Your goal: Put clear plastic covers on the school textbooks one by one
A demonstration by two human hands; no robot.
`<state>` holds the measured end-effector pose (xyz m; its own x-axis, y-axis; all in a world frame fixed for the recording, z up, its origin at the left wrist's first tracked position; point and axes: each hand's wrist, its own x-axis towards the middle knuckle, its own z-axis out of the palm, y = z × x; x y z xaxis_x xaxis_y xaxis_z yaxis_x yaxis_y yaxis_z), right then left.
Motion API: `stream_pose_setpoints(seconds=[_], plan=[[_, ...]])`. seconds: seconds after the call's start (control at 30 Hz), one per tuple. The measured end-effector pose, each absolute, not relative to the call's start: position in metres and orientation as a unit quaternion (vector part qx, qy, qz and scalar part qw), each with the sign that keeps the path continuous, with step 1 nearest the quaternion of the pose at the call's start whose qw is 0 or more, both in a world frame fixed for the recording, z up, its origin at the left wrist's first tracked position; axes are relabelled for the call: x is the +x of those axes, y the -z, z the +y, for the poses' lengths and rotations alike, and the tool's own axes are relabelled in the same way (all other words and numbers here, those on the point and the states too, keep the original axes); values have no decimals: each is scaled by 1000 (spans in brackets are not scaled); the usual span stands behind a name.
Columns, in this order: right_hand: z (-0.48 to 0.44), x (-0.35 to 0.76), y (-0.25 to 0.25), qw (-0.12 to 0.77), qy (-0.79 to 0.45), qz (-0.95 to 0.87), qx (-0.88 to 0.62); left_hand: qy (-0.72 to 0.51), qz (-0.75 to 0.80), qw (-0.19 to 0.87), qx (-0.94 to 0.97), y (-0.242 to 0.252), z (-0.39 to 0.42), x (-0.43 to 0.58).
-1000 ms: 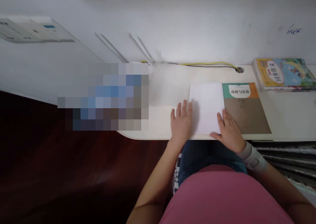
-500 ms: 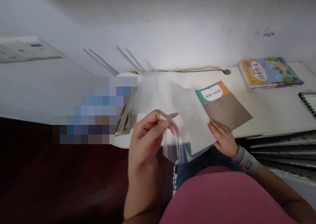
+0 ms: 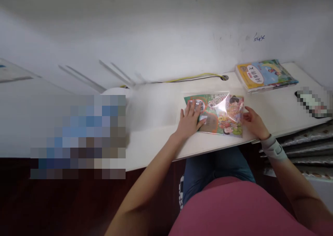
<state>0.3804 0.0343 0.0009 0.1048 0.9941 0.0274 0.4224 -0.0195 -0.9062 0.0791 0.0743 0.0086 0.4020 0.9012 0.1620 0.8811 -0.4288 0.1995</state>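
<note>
A colourful book (image 3: pixel 229 116) lies on the white desk (image 3: pixel 153 139), with shiny clear plastic over its cover. My left hand (image 3: pixel 189 121) rests on the book's left part, fingers spread. At the right edge of the book is my right hand (image 3: pixel 253 121), its fingers bent and close together at the plastic edge. Whether those fingers pinch the plastic is too small to tell. A grey band is around my right wrist.
A stack of books (image 3: pixel 265 76) stands at the back right of the desk. A phone-like object (image 3: pixel 312 102), partly blurred out, lies at the right. Cables (image 3: pixel 192 77) run along the wall into a desk hole. Blurred-out items are at the left.
The book now lies flat on the desk with its colourful side up. My left hand has come down from the raised plastic onto it. My right hand is at its right edge. The view has shifted.
</note>
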Motion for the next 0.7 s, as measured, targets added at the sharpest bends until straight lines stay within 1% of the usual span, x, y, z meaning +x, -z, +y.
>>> stream_pose_setpoints(seconds=[0.07, 0.1, 0.17, 0.23, 0.27, 0.33, 0.4, 0.5, 0.57, 0.63, 0.7], plan=[[45, 384, -4, 390, -285, -590, -647, -140, 525, 59, 837, -4, 80, 76], [51, 385, -8, 381, -274, -599, -649, -177, 526, 64, 829, -5, 83, 74], [62, 384, -18, 379, -279, -619, -629, -291, 548, 79, 780, -10, 90, 69], [73, 380, -29, 407, -294, -628, -595, -396, 582, 142, 696, -16, 101, 62], [77, 378, -34, 430, -304, -621, -581, -421, 592, 202, 658, -18, 108, 59], [83, 371, -41, 482, -330, -586, -562, -416, 588, 339, 605, -22, 121, 52], [86, 365, -42, 518, -350, -550, -554, -394, 573, 424, 580, -22, 129, 48], [84, 360, -37, 518, -366, -531, -561, -400, 573, 449, 557, -18, 128, 47], [83, 360, -33, 516, -385, -512, -568, -406, 562, 483, 535, -17, 123, 48], [86, 362, -31, 533, -399, -492, -561, -425, 528, 528, 512, -18, 118, 50], [92, 367, -30, 535, -401, -513, -538, -453, 490, 554, 497, -20, 115, 50]])
